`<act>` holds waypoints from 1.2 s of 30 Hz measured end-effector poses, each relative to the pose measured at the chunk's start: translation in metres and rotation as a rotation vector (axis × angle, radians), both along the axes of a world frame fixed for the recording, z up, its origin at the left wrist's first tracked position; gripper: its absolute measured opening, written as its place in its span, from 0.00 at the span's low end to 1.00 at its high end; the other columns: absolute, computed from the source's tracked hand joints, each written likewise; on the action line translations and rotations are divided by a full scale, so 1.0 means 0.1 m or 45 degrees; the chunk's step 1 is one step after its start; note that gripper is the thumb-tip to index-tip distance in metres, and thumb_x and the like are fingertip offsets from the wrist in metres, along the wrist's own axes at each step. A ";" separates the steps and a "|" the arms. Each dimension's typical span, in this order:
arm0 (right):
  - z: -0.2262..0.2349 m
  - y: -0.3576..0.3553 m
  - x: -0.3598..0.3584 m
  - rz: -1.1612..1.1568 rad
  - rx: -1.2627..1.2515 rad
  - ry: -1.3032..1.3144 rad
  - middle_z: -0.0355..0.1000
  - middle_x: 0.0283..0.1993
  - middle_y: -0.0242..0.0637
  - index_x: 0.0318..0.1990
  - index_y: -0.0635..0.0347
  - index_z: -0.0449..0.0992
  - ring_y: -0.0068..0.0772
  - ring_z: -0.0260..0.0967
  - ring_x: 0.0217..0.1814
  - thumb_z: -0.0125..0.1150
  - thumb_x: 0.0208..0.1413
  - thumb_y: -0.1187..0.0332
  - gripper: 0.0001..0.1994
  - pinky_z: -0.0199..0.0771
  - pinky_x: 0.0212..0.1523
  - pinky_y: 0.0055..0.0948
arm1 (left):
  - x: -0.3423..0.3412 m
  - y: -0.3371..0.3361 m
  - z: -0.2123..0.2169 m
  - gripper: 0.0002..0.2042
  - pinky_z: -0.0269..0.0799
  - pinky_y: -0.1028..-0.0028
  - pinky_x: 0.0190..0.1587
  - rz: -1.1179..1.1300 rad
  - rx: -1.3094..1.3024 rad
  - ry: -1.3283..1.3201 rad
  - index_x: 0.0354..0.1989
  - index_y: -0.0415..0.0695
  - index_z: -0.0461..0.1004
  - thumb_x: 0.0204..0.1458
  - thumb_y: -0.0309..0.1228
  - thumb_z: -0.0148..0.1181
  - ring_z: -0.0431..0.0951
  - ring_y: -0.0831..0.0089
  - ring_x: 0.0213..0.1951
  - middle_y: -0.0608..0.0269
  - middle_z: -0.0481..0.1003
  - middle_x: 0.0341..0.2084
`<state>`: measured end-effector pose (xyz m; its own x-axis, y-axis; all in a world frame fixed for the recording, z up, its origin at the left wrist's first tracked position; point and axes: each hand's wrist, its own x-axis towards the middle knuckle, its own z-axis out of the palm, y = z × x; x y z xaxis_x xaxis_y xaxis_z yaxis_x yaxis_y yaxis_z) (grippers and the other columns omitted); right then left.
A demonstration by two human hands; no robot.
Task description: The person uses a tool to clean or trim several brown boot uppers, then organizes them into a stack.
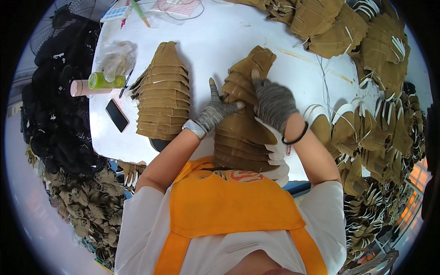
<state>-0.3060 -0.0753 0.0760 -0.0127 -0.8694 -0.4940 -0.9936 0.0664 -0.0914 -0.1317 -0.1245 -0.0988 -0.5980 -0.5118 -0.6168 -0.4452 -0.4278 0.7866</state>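
Both my hands wear grey knit gloves and work at a fanned stack of brown suede-like pieces, shaped like shoe uppers (243,142), whose lower layers show white edges at the right. My left hand (215,110) lies at the stack's left edge, thumb and forefinger spread apart, the thumb over a brown piece. Over the stack's right side, my right hand (275,103) is closed on an upper piece, its thumb along the top layers; its other fingertips are hidden. Left of my hands lies a second, neatly overlapped stack of brown uppers (163,96).
On the white table (211,46) at left are a phone (117,115), a pen (125,85), a green-yellow roll (101,81), a pink cylinder (79,88) and a plastic bag (117,57). More brown pieces (334,27) are heaped along the right. Black pieces (57,101) hang at left.
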 end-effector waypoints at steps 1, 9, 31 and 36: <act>-0.10 0.10 0.07 -0.027 0.025 -0.021 0.68 0.48 0.50 0.68 0.65 0.43 0.46 0.69 0.48 0.60 0.48 0.65 0.42 0.71 0.48 0.37 | 0.06 -0.01 0.05 0.65 0.40 0.66 0.70 0.037 0.068 0.009 0.64 0.51 0.11 0.41 0.46 0.71 0.47 0.60 0.68 0.47 0.49 0.66; -0.27 0.32 0.14 0.004 0.005 -0.284 0.68 0.47 0.54 0.69 0.63 0.40 0.51 0.69 0.46 0.61 0.46 0.67 0.45 0.71 0.46 0.40 | 0.13 -0.75 0.90 0.41 0.46 0.71 0.67 -0.216 -0.406 0.197 0.66 0.42 0.53 0.53 0.62 0.47 0.55 0.66 0.65 0.54 0.58 0.64; -1.13 -0.18 -0.49 -1.079 -0.128 -1.404 0.58 0.62 0.48 0.65 0.67 0.51 0.40 0.56 0.63 0.59 0.38 0.28 0.56 0.53 0.65 0.33 | 0.03 0.01 0.21 0.35 0.65 0.68 0.56 0.669 0.440 0.001 0.60 0.39 0.62 0.58 0.59 0.38 0.70 0.63 0.53 0.53 0.70 0.53; -1.25 -0.19 -0.54 -1.099 -0.300 -1.644 0.58 0.62 0.48 0.65 0.66 0.51 0.40 0.56 0.63 0.61 0.36 0.30 0.57 0.54 0.64 0.33 | 0.19 0.14 0.57 0.48 0.55 0.69 0.64 0.366 0.342 -0.278 0.65 0.41 0.56 0.49 0.72 0.26 0.64 0.60 0.59 0.49 0.63 0.59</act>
<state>-0.3600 -0.0947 -0.0492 -0.2198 -0.8790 -0.4232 0.0898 0.4137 -0.9060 -0.1127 -0.1101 -0.0417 -0.2962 -0.4425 -0.8464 -0.4216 -0.7346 0.5316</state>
